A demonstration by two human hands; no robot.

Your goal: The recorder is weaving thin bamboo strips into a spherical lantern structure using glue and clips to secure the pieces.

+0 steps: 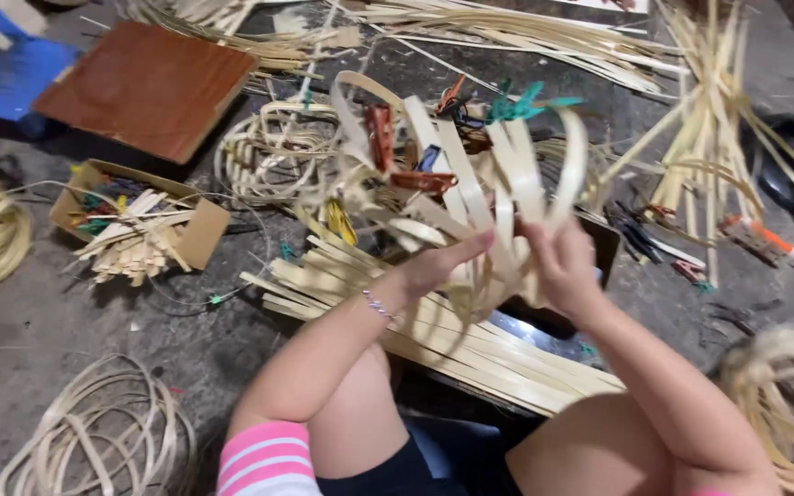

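Pale coiled cane rings [94,436] lie on the grey floor [20,312] at seven o'clock, a cardboard box of split sticks [140,225] at ten. Centre, the left hand [443,262] and right hand [561,266] pinch strips of a half-woven pale bamboo basket [452,174] clipped with coloured pegs [516,106]. Loose bamboo strips [719,138] fan at two o'clock.

Both bare forearms reach forward and upward from the lower edge, converging at mid-frame. The left hand [441,262] has its fingers stretched out to the right, wrist slightly bent. The right hand [558,266] is raised just beside it, fingers curled in a grip, the two hands nearly touching
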